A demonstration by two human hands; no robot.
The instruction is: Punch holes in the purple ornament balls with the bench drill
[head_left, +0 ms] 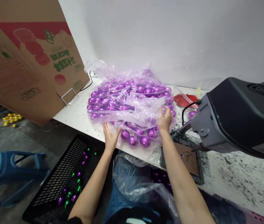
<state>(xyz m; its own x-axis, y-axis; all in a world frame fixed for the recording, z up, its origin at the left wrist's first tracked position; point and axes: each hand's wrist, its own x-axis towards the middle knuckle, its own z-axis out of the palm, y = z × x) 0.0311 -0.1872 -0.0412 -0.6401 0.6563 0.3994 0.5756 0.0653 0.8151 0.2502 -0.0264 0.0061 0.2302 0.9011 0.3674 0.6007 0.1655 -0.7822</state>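
A large clear plastic bag [143, 107] full of shiny purple balls [145, 141] lies on the white table, with several balls showing at its near side. My left hand [110, 138] is at the bag's near left edge, its fingertips partly covered by the film and its thumb apart. It appears to hold the edge of the plastic. On the right side, my right hand [165, 119] has its fingers curled around the gathered film.
A drill-like machine [234, 118] with a dark base plate stands at right. At left are a cardboard box [36, 62], a blue stool [12, 168] and a black crate [59, 174] with small green and purple balls. Loose plastic [136, 174] covers my lap. Dark shavings [237, 177] litter the table.
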